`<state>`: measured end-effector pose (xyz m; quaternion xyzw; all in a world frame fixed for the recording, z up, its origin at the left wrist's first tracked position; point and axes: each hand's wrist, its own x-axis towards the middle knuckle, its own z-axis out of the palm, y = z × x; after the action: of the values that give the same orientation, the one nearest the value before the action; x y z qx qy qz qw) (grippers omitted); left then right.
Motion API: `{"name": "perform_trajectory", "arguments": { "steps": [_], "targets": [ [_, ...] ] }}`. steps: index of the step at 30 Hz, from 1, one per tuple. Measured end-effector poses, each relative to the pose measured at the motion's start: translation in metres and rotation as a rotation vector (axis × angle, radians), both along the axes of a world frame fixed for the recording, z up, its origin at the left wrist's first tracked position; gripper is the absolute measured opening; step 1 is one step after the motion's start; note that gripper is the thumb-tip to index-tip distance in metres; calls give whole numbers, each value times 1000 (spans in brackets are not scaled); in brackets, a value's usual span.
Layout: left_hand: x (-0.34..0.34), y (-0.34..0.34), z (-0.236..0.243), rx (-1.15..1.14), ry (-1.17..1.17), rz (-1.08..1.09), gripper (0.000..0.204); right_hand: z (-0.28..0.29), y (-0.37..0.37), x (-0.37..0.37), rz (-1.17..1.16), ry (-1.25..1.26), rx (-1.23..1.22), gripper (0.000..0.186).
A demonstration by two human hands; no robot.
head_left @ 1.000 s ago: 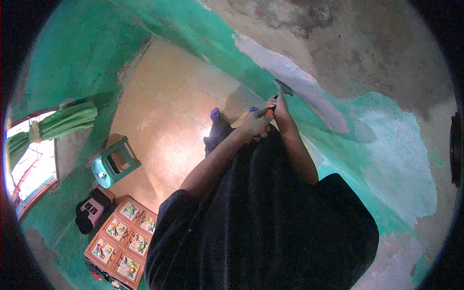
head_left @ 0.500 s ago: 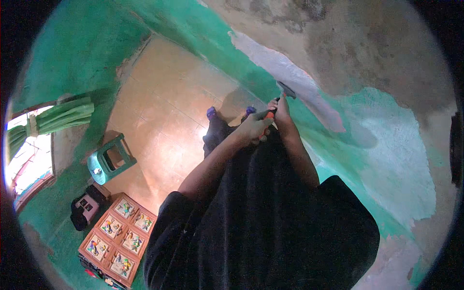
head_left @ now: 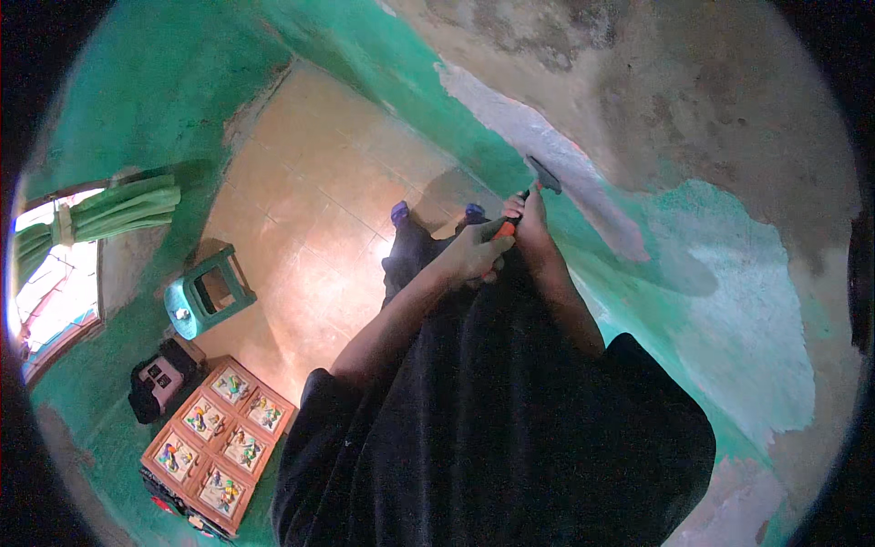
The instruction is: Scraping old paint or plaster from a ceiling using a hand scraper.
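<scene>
Both my hands are wrapped round a scraper with an orange and black handle [head_left: 505, 229]. My left hand [head_left: 470, 253] grips the lower, orange end. Higher up, near the head, my right hand [head_left: 532, 215] closes on the shaft. The wide dark blade [head_left: 544, 173] lies against or just off the wall, over a pale strip of bared plaster [head_left: 519, 123]; I cannot tell whether it touches. Green paint [head_left: 483, 150] borders that strip on its lower side, with rough grey-brown plaster [head_left: 674, 100] above it.
My feet [head_left: 399, 213] stand on tan floor tiles [head_left: 310, 182] close to the wall. To the left are a teal plastic stool [head_left: 239, 273], a dark bag-like object [head_left: 162, 378] and a wooden cabinet with decorated panels [head_left: 214, 424]. A green curtain [head_left: 128, 216] is gathered at a bright window [head_left: 68, 287].
The scraper's blade has shifted very slightly down and right along the wall. Both hands keep their hold. The view has tilted a little, moving the stool and cabinet slightly.
</scene>
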<state>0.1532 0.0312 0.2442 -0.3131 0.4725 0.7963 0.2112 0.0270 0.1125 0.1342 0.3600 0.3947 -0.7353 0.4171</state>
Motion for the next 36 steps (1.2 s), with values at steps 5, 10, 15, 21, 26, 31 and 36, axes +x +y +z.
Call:
{"name": "perform_trajectory", "arguments": {
  "steps": [5,10,15,21,26,31,36],
  "targets": [
    [-7,4,-29,-14,-10,-8,40,-25,5,-4,-37,-56,28,36],
    [-4,9,-11,-68,50,28,39,-16,10,-3,14,-7,-75,37],
    [-1,15,-19,-39,16,11,43,-39,15,-9,30,-32,-88,38],
    [-8,12,-12,-135,-20,-28,44,-45,11,-15,43,-133,-115,38],
    [2,13,-24,-146,11,74,44,-34,0,-11,69,-91,-112,38],
    [-2,-9,-19,-155,-56,58,40,-51,-19,-16,67,-106,-100,37],
    [4,-28,-39,-298,64,115,40,-49,-51,-14,133,-205,-168,47]
  ]
}}
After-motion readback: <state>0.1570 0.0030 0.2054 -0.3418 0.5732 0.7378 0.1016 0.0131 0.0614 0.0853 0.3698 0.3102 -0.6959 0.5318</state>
